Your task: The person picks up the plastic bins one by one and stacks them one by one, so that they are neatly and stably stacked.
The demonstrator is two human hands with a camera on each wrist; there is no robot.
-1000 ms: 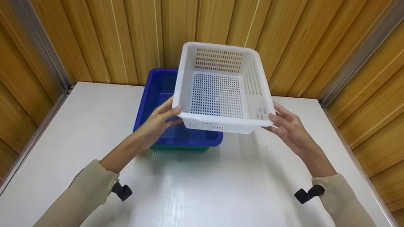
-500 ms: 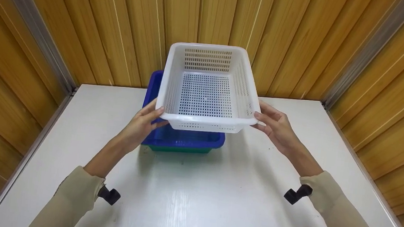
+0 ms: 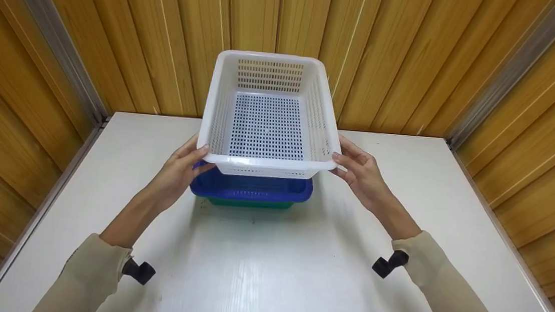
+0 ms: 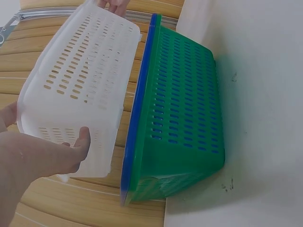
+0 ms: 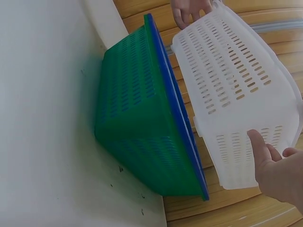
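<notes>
Both my hands hold a white perforated plastic basket [image 3: 268, 163] up in the air. My left hand [image 3: 175, 172] grips its near left corner, thumb on the rim and fingers under it. At the near right corner my right hand [image 3: 363, 176] grips it the same way. Below stands a blue basket [image 3: 249, 189], nested in a green basket [image 3: 250, 203] on the table. The white basket hides most of them in the head view. Both wrist views show the white basket [image 4: 90, 71] apart from and above the stacked green basket [image 5: 128, 109].
The white table [image 3: 258, 265] reaches back to a wood-patterned panel wall [image 3: 255, 13]. Similar panels rise on the left and right sides. Black wrist cameras [image 3: 139, 271] sit at both cuffs.
The white basket has moved left with both hands, from over the right side of the blue basket to directly above it. The blue and green baskets have stayed in place.
</notes>
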